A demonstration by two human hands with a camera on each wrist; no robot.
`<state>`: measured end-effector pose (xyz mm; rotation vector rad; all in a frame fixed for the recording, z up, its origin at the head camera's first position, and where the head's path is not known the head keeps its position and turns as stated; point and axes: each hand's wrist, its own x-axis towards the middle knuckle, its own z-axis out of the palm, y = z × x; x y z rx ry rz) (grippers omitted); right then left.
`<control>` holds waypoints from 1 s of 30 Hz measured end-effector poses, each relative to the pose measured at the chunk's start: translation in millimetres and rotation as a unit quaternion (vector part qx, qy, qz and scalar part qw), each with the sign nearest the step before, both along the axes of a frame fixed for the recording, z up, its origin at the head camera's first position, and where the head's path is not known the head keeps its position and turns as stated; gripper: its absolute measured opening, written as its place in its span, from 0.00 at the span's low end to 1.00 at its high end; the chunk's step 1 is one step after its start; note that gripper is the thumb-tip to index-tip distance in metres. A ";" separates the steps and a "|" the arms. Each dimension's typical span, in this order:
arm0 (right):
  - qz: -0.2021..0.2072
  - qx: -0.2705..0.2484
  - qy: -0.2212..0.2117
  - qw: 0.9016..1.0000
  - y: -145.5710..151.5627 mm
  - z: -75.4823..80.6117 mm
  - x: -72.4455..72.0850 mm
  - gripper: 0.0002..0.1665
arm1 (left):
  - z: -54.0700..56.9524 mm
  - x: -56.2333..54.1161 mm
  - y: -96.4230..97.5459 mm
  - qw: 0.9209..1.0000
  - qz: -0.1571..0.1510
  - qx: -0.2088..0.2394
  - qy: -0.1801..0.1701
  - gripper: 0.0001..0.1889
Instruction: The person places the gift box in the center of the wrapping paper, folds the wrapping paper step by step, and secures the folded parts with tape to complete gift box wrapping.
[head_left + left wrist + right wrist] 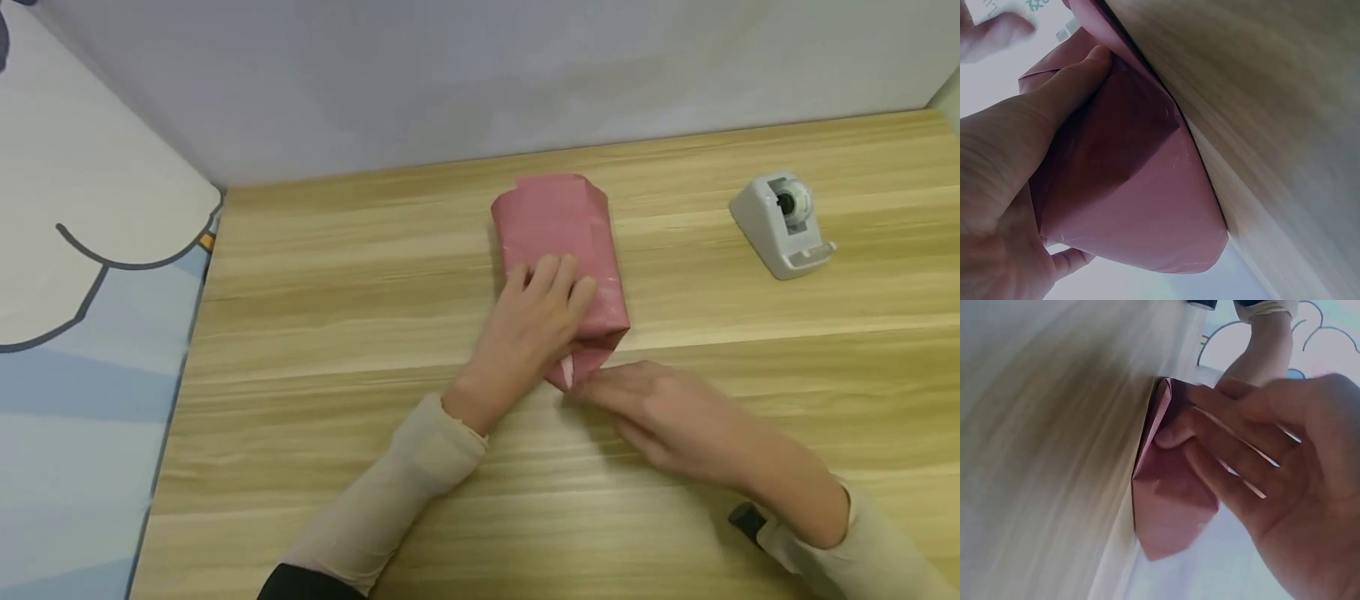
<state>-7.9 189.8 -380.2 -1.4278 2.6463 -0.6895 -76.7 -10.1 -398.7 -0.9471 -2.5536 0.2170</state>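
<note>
From the head, the left hand [528, 325] lies over the near part of a pink wrapped package [551, 221], fingers bent on its top face. The package rests on the table [315, 308], stretching away beyond that hand. The right hand [667, 417] is at the package's near end, its fingertips at the folded flap [567, 371], where a pale strip shows. A tape dispenser [763, 223] stands well beyond the right hand, farther to the right.

From the left wrist, the left thumb presses across the folded end, so the hand grips the package between thumb and fingers.

From the right wrist, the right fingers reach out nearly straight against the flap, narrow gaps between them, curled round nothing.
</note>
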 end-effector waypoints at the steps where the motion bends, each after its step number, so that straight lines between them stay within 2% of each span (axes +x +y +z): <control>1: 0.007 0.004 0.019 1.000 -1.8 -0.8 -0.4 0.29 | 0.2 -0.2 0.6 1.000 0.001 0.001 -0.002 0.18; 4: 0.033 0.062 0.037 0.997 -7.4 -4.1 0.8 0.33 | 0.3 0.1 1.9 1.000 0.006 -0.008 -0.007 0.15; 8: 0.023 0.129 -0.003 0.991 -9.8 -7.7 5.7 0.36 | 2.2 1.1 4.2 1.000 0.013 -0.022 -0.014 0.06; 10: 0.007 0.127 -0.025 0.991 -9.9 -8.8 7.5 0.37 | 5.2 1.4 4.2 0.999 0.011 -0.020 -0.030 0.07; 13: -0.003 0.113 -0.049 0.992 -11.0 -10.7 8.1 0.36 | 13.4 2.1 -1.1 0.996 0.005 -0.005 -0.091 0.23; 16: -0.009 0.105 -0.077 0.991 -11.9 -11.1 7.3 0.34 | 20.2 1.7 -10.9 0.987 0.002 0.007 -0.161 0.40; 20: -0.013 0.105 -0.110 0.988 -12.2 -10.5 5.0 0.32 | 19.2 -3.3 -21.3 0.979 -0.002 0.029 -0.204 0.38; 24: -0.009 0.094 -0.148 0.984 -8.7 -8.4 -0.7 0.31 | 14.0 -9.3 -25.5 0.974 -0.011 0.061 -0.220 0.34; 28: -0.009 0.062 -0.196 0.979 -0.4 -1.5 -11.1 0.32 | 9.5 -13.5 -28.6 0.969 -0.013 0.074 -0.235 0.34; 30: -0.017 0.049 -0.195 0.979 5.9 4.3 -16.4 0.32 | 8.5 -14.7 -29.6 0.968 -0.016 0.080 -0.239 0.34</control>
